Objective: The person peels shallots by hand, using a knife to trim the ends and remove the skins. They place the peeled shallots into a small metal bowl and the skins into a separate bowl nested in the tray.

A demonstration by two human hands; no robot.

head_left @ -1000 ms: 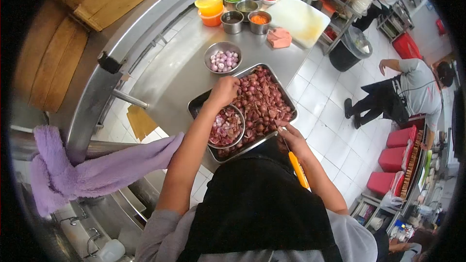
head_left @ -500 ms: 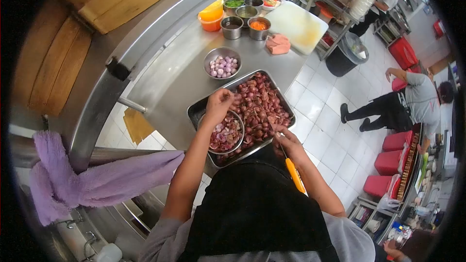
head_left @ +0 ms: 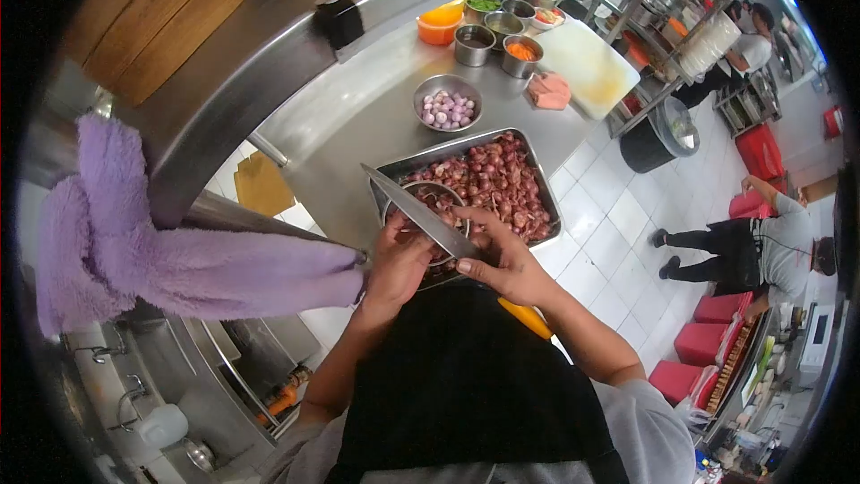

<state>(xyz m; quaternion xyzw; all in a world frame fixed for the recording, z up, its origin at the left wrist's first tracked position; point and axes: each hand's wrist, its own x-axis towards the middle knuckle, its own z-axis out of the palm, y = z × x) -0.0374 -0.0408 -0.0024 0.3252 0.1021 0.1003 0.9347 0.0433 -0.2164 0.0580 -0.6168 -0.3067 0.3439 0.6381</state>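
Bright at center and right, dimmer at upper left. Bowed toward the edges, black in the corners. Glazed with soft glare on the counter [head_left: 336,139], slightly blurred at lower right.

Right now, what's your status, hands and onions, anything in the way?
Right hand holding knife. Left hand close by, grip unclear. Onions in tray. Knife partly blocks bowl.

On the worktable [head_left: 340,148], one knife [head_left: 417,213], one rectangular steel tray [head_left: 538,168] and one cutting board [head_left: 602,67] are counted. Two steel bowls are registered: one [head_left: 428,92] beyond the tray, one [head_left: 387,212] within it. At the far side, six small steel containers [head_left: 473,56] and one orange tub [head_left: 438,33] are counted. One purple towel [head_left: 233,273] is recorded at left; one black waste bin [head_left: 643,149], at right.
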